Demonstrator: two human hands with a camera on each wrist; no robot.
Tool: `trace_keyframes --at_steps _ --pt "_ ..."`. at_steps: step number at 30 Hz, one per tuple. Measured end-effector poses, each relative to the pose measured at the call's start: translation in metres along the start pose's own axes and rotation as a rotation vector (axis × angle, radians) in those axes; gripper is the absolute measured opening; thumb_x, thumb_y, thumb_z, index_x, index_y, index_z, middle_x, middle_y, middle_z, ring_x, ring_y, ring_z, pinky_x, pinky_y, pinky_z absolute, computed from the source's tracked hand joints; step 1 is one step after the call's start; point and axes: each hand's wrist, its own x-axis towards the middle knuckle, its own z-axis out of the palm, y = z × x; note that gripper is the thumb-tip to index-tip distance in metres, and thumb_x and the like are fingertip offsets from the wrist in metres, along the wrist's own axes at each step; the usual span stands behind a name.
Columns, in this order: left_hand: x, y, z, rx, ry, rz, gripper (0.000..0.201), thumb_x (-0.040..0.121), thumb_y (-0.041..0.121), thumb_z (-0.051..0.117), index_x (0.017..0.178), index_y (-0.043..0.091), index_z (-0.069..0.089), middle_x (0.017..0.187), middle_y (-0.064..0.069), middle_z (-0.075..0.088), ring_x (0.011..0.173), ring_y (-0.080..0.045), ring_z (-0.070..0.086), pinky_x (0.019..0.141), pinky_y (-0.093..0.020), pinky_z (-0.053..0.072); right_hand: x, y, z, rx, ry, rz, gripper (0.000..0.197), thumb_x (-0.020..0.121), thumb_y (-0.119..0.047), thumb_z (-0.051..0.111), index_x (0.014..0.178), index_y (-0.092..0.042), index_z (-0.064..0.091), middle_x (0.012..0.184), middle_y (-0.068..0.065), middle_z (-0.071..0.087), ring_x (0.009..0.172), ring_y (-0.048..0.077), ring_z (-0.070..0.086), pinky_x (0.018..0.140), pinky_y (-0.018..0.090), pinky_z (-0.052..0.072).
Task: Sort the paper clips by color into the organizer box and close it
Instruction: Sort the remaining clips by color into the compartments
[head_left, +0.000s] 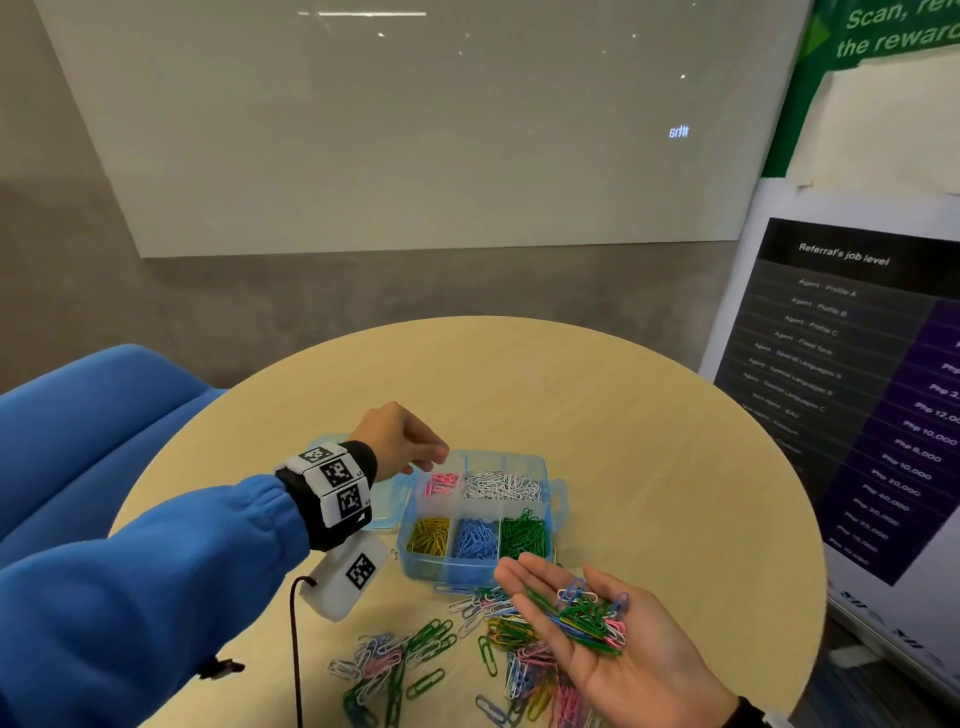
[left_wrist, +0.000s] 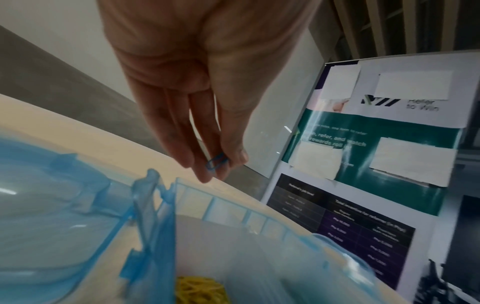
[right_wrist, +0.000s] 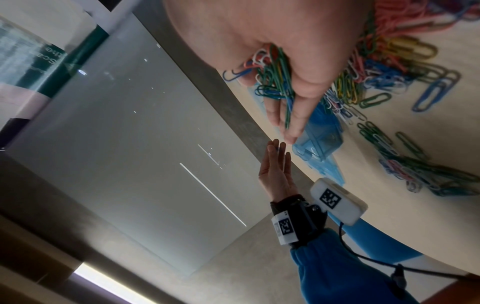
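left hand (head_left: 402, 437) pinching blue clip (left_wrist: 217, 163) above organizer box (head_left: 475, 564), carrying it for sorting | right hand (head_left: 613, 639) lying flat, cupping mixed clips (head_left: 582, 616) near box as supply

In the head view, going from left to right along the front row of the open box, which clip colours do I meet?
Front row of the box: yellow clips → blue clips → green clips.
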Motion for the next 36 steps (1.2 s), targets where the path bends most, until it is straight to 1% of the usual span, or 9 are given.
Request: trace_keyframes --at_steps 5,9,12,15,18,23,28,32,36 --pt "-0.027 0.019 0.013 0.025 -0.259 0.099 0.021 0.092 0.028 0.063 0.102 0.015 0.076 0.093 0.004 0.076 0.084 -0.008 0.068 0.071 -0.024 0.056 0.0 -0.001 -0.003 -0.014 0.04 -0.028 0.059 0.103 -0.027 0.028 0.113 0.024 0.056 0.123 0.038 0.057 0.107 0.052 0.058 0.108 0.049 0.038" --pt "-0.05 0.033 0.028 0.264 -0.199 0.273 0.031 0.099 0.031 0.05 0.124 0.021 0.065 0.124 0.001 0.066 0.108 -0.01 0.061 0.089 -0.022 0.048 -0.001 0.0 -0.002 -0.037 0.084 -0.062 0.058 0.102 -0.028 0.032 0.114 0.023 0.056 0.123 0.037 0.057 0.119 0.049 0.055 0.111 0.048 0.033" --pt "-0.079 0.051 0.035 0.183 -0.203 0.55 0.023 0.095 0.03 0.057 0.114 0.029 0.071 0.111 0.01 0.065 0.092 0.002 0.058 0.074 -0.008 0.04 -0.002 0.003 0.002 -0.042 0.095 -0.099 0.056 0.101 -0.027 0.035 0.117 0.022 0.055 0.124 0.037 0.057 0.117 0.048 0.056 0.11 0.049 0.035" --pt "-0.1 0.056 0.044 0.275 -0.249 0.679 0.019 0.086 0.043 0.067 0.101 0.034 0.073 0.1 0.014 0.061 0.091 -0.003 0.056 0.072 -0.016 0.042 -0.002 0.005 0.004 -0.026 0.088 -0.13 0.056 0.1 -0.028 0.036 0.102 0.021 0.063 0.11 0.03 0.063 0.089 0.04 0.066 0.102 0.05 0.046" --pt "-0.106 0.05 0.052 0.354 -0.252 0.698 0.025 0.085 0.044 0.067 0.107 0.032 0.07 0.099 0.013 0.058 0.091 -0.001 0.053 0.078 -0.019 0.044 -0.004 0.006 0.005 0.029 0.062 -0.13 0.06 0.102 -0.033 0.032 0.092 0.018 0.063 0.089 0.026 0.062 0.069 0.034 0.06 0.096 0.04 0.045" --pt "-0.106 0.045 0.049 0.239 -0.314 0.729 0.012 0.087 0.026 0.07 0.098 0.021 0.073 0.093 0.008 0.057 0.081 0.006 0.05 0.069 -0.004 0.034 -0.006 0.008 0.006 -0.024 0.01 -0.129 0.059 0.097 -0.03 0.034 0.098 0.019 0.065 0.095 0.028 0.066 0.083 0.037 0.065 0.116 0.047 0.027" --pt "-0.106 0.045 0.044 0.206 -0.374 0.659 0.007 0.084 0.022 0.073 0.087 0.019 0.068 0.087 0.008 0.057 0.078 0.003 0.051 0.065 -0.007 0.036 -0.002 0.012 0.004 -0.06 -0.006 -0.13 0.059 0.1 -0.03 0.032 0.11 0.019 0.062 0.107 0.029 0.064 0.094 0.037 0.061 0.096 0.059 0.042" --pt "-0.104 0.048 0.042 0.241 -0.454 0.622 0.012 0.086 0.023 0.071 0.097 0.018 0.069 0.085 0.012 0.06 0.077 0.0 0.052 0.064 -0.01 0.037 -0.001 0.014 0.004 -0.025 -0.035 -0.112 0.053 0.098 -0.028 0.036 0.104 0.017 0.065 0.101 0.029 0.065 0.096 0.038 0.059 0.108 0.054 0.039" --pt "-0.103 0.048 0.038 0.192 -0.424 0.566 0.007 0.089 0.021 0.069 0.095 0.023 0.071 0.088 0.006 0.066 0.08 -0.01 0.058 0.071 -0.028 0.049 0.002 0.014 0.001 -0.038 -0.033 -0.117 0.052 0.095 -0.025 0.038 0.093 0.015 0.07 0.098 0.026 0.068 0.087 0.037 0.068 0.089 0.061 0.045"
